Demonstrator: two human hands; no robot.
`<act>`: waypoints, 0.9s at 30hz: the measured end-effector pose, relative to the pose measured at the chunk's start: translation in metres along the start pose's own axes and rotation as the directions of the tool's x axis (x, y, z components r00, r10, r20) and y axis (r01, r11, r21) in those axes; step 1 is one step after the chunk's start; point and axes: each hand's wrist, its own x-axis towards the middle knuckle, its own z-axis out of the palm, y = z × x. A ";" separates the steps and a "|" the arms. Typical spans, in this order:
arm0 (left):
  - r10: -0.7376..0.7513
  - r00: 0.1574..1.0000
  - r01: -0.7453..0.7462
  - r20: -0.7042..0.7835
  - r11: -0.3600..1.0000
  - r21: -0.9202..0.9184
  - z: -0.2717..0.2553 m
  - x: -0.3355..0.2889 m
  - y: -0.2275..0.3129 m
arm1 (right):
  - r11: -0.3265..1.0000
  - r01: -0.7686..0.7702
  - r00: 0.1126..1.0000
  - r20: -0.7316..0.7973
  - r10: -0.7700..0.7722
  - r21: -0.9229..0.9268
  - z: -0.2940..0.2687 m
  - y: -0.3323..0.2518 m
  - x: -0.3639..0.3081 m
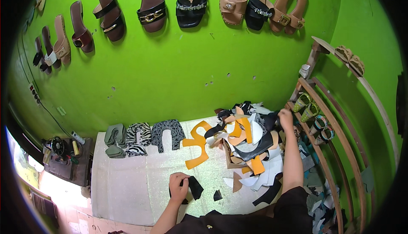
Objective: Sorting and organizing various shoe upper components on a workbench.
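My left hand [179,184] is closed on a curved black cut-out piece [196,188] just above the near part of the white-covered table [140,183]. A small black scrap [217,195] lies to its right. My right hand [286,119] reaches to the far right edge of a heap of cut pieces [254,132] and pinches a dark piece of material [270,121]. White, tan, black and orange pieces make up the heap, spilling over a cardboard box [233,161]. Orange curved cut-outs [196,149] lie left of the heap.
Stacks of grey-green pieces [114,137], zebra-striped pieces [138,134] and dark patterned pieces [167,135] line the table's far left. A wooden rack [323,149] with shoes stands close on the right. Sandals [151,15] hang on the green wall. Scraps [321,204] lie below the rack.
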 end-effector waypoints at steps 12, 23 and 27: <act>0.037 0.999 -0.037 -0.004 0.994 -0.099 -0.002 0.000 0.024 | 0.558 -0.263 0.928 0.365 -0.078 0.787 -0.058 -0.187 -0.064; -0.035 0.985 0.056 0.171 0.991 -0.124 -0.008 -0.016 0.026 | 0.828 -0.453 0.693 0.715 0.095 0.330 0.001 -0.132 -0.172; -0.088 0.932 0.152 0.351 0.976 -0.159 0.003 -0.015 0.036 | 0.919 -0.351 0.721 0.678 0.144 0.178 0.013 -0.129 -0.201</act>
